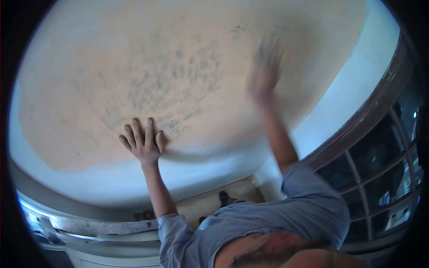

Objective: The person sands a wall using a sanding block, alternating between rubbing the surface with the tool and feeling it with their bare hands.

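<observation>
My left hand [144, 142] lies flat against a wall with its fingers spread, near the lower edge of a peach-coloured area [89, 102]. The fingertips look stained brownish. Higher up and to the right, my right hand [267, 67] is raised over the same peach area, smeared by motion, its fingers pointing upward. Whether it holds anything I cannot tell. Dark greenish smudges [178, 73] are scattered across the peach surface between and above my hands.
White wall [366, 62] borders the peach area on the right and below. A dark-framed window [371, 174] with grid panes stands at the right. Below, a shoe [225, 198] shows on the floor [203, 204]. A pale ledge [114, 225] runs along the lower left.
</observation>
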`<action>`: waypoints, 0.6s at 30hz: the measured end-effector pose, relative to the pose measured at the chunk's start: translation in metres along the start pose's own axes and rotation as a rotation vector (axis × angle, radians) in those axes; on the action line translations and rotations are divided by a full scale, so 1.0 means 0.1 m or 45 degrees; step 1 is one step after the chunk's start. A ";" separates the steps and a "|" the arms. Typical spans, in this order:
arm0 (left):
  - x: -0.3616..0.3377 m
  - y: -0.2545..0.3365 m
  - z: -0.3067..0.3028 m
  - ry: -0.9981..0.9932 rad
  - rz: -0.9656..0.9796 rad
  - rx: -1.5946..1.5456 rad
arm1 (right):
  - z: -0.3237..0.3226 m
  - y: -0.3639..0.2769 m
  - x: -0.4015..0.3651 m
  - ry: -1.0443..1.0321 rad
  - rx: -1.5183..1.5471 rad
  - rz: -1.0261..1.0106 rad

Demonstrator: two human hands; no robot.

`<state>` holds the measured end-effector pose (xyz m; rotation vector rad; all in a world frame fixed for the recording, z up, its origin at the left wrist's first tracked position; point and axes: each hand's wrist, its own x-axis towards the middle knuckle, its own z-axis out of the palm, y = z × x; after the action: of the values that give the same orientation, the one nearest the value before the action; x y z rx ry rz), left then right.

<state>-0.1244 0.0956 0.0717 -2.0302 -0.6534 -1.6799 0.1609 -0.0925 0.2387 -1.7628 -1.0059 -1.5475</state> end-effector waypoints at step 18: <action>0.15 -0.52 -0.27 -0.035 -0.018 0.098 | 0.35 0.01 -1.99 0.009 0.222 -0.031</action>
<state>-0.1743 0.1222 0.0924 -2.0025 -0.7321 -1.6116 0.1729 -0.0964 0.0372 -1.6298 -1.1264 -1.4334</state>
